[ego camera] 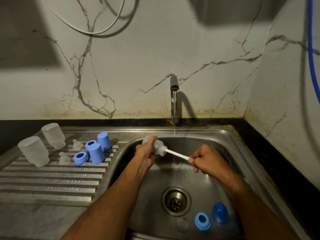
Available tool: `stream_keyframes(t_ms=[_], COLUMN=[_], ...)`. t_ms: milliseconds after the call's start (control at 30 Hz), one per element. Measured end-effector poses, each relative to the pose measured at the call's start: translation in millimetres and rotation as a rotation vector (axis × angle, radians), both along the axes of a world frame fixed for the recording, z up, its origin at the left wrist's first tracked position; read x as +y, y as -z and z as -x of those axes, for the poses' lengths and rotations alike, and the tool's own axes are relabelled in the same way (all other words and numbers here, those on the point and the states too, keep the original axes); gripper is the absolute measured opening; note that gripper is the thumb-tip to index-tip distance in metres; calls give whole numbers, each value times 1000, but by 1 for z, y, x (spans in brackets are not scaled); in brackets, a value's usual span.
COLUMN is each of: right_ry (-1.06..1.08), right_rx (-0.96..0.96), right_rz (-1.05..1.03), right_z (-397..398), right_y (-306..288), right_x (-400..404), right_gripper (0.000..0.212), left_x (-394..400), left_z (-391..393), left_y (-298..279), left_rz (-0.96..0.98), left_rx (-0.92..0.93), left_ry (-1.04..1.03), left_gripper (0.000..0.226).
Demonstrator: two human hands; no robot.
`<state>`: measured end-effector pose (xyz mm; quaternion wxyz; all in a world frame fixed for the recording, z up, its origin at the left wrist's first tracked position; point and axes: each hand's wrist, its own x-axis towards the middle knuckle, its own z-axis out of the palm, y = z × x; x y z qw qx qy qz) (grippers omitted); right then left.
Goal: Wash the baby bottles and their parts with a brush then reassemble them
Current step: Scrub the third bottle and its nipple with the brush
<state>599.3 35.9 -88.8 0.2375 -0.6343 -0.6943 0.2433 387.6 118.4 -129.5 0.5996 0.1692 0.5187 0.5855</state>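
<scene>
Brushing step in hand: over the sink [230, 141], beside the running stream, the left hand [147, 151] grips a bottle [156, 147] while the right hand [206, 161] pinches the brush [176, 154] inside it; rinsing likely follows, demanding firm wet grip.

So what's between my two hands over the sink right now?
In the head view, the brush's white handle spans the gap, from the bottle held by your left hand to your right hand. The tap's thin stream falls just behind it.

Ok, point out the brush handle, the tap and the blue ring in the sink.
brush handle [176, 154], head view, mid shaft.
tap [174, 87], head view, spout end.
blue ring [202, 221], head view, its rim.
</scene>
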Motion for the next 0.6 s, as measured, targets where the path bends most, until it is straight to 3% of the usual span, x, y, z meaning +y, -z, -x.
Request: stream_keyframes(t_ms=[167, 300, 500, 600], right_ry=[41, 52, 142, 184], right_rx=[79, 117, 85, 83], right_rz=[91, 124, 119, 111], right_z=[-7, -11, -33, -38], right_y=[-3, -4, -10, -7], right_x=[-1, -3, -7, -7], right_gripper=[24, 24, 23, 29], left_x=[1, 1, 22, 3], left_z=[-2, -1, 25, 16], left_y=[-4, -5, 26, 7], left_rz=[5, -10, 51, 44], left_rx=[-99, -150, -207, -203], left_ry=[5, -18, -89, -65], left_gripper=[44, 60, 104, 102])
